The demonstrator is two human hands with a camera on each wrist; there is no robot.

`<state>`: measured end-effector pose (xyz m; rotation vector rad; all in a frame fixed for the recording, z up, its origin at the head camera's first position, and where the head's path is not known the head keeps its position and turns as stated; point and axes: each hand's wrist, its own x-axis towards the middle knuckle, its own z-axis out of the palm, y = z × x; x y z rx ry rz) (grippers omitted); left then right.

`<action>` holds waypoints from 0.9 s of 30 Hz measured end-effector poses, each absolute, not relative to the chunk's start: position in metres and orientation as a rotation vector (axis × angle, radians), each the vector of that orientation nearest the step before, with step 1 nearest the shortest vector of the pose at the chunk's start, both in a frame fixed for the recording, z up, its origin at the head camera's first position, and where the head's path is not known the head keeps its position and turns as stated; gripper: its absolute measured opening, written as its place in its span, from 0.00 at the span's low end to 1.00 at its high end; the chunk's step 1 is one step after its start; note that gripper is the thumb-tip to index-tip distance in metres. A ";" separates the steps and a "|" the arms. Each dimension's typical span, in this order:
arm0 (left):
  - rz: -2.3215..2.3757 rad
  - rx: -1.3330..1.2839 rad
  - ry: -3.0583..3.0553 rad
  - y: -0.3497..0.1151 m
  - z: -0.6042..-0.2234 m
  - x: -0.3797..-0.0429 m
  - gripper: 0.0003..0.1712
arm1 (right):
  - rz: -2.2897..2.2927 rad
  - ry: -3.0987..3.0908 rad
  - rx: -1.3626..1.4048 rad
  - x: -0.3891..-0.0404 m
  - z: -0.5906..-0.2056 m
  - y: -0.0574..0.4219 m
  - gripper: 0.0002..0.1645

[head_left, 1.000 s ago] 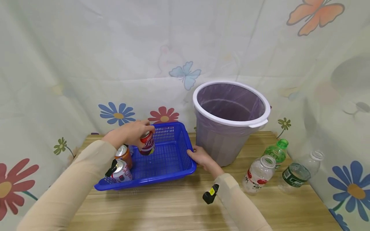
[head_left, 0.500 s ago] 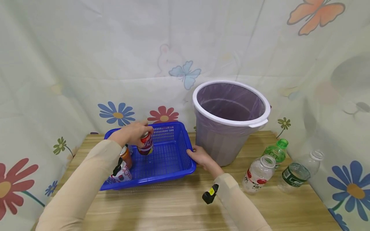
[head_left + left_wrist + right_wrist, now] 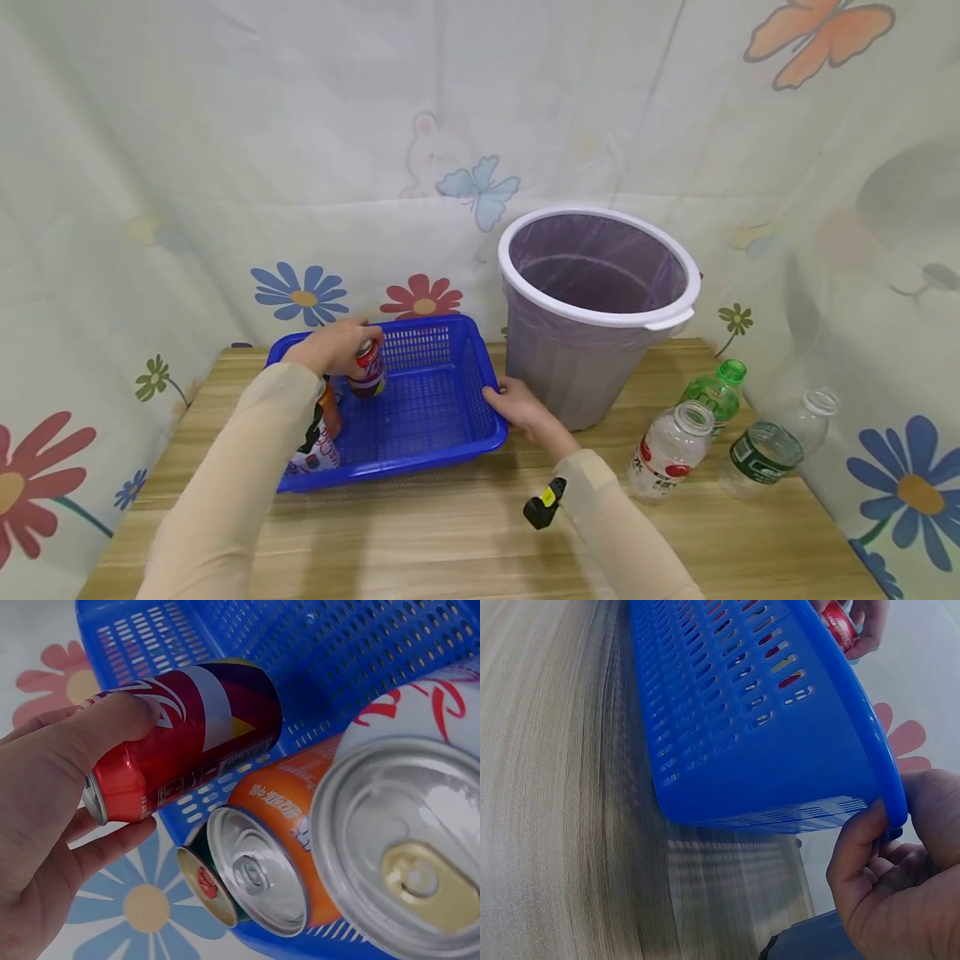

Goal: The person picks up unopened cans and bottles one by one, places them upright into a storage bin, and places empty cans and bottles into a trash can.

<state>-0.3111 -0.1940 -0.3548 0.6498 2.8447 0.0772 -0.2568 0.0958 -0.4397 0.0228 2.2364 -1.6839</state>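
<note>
My left hand (image 3: 337,347) holds a red and purple soda can (image 3: 202,724) by its top end, fingers and thumb curled round it, inside the blue plastic basket (image 3: 397,477). Beside that can stand an orange can (image 3: 300,802), a white can with red script (image 3: 405,727) and a dark green can (image 3: 214,877), the last mostly hidden. With fingers and thumb, my right hand (image 3: 900,877) pinches the basket's right rim (image 3: 889,772). In the head view my left forearm partly covers the cans at the basket's left end.
A grey bin (image 3: 562,375) with a white rim and a clear liner stands behind my right hand. On the right of the wooden table (image 3: 450,542) are a green bottle (image 3: 712,392), a clear bottle with a red label (image 3: 670,454) and a clear bottle with a green label (image 3: 776,446).
The left hand has moved left and slightly down with the red and purple can, closer to the other cans. The right hand keeps its grip on the basket's rim.
</note>
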 end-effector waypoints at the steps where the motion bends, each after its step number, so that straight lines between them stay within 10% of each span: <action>1: 0.076 0.648 2.848 -0.195 -0.356 -0.312 0.33 | -1.682 2.235 0.013 -0.255 -0.436 0.096 0.19; 27: 0.062 0.472 2.884 -0.201 -0.381 -0.325 0.33 | -1.673 2.259 0.051 -0.260 -0.446 0.095 0.20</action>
